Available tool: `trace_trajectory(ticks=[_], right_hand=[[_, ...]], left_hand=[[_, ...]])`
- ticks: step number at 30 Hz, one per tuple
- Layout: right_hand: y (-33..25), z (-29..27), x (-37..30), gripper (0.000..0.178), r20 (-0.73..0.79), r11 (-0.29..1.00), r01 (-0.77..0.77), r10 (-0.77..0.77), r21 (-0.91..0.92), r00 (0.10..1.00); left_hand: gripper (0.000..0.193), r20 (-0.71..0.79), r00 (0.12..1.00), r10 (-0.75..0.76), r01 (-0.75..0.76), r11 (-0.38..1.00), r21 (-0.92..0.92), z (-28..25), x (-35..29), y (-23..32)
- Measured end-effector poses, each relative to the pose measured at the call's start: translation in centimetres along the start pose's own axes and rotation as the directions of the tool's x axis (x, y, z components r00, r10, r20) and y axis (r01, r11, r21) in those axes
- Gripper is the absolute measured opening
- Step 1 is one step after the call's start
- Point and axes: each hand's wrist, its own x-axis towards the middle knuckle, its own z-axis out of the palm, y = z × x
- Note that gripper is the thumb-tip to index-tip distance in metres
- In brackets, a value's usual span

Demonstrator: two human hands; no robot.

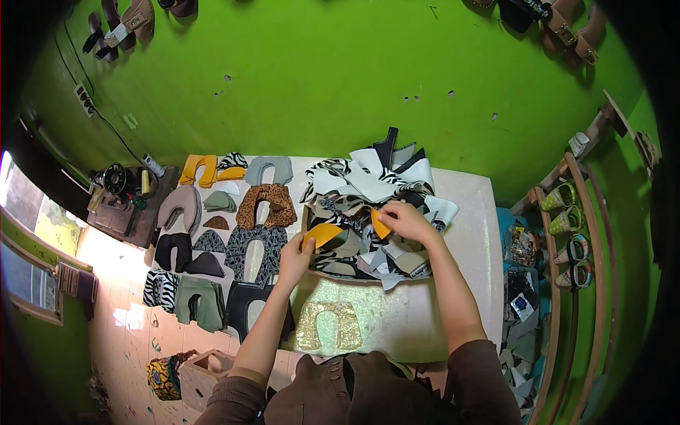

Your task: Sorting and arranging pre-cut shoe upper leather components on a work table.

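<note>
Head view: the left hand (293, 259) pinches a yellow piece (325, 234), its long axis slanting up rightward, over the scrap box (341, 277); the right hand (405, 220) holds a smaller yellow scrap (380, 225) to its right.

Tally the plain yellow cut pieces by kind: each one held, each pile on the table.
Yellow piece in the left hand: 1
Yellow offcut in the right hand: 1
Yellow U-shaped pile: 1
Yellow half-moon pile: 1
Total: 4, each pile counted once; layers can't be counted.
</note>
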Motion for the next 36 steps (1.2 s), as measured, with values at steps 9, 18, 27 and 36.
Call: trace_trajectory(ticks=[9, 18, 27, 36], right_hand=[[-2.9, -3.2, -3.7, 0.021, 0.271, 0.922, -0.273, 0.198, 0.274, 0.942], [-3.6, 1.4, -4.4, 0.018, 0.050, 0.999, 0.017, -0.015, -0.043, 0.999], [-2.6, 4.7, -4.8, 0.028, -0.112, 0.973, -0.220, 0.227, 0.073, 0.967], [-5.9, -1.4, -3.7, 0.025, -0.068, 0.661, -0.088, 0.207, 0.745, 0.976]], left_hand=[[0.021, 0.251, 0.956, -0.148, 0.204, 0.955, -0.215, 0.9, -0.3, 1.2], [0.021, 0.311, 0.941, -0.132, 0.256, 0.879, -0.402, 2.9, -0.5, 1.4], [0.022, 0.240, 0.952, -0.189, 0.270, 0.888, -0.371, 2.3, -1.1, 1.5], [0.021, 0.186, 0.961, -0.204, 0.269, 0.846, -0.460, 1.3, -1.1, 1.7]])
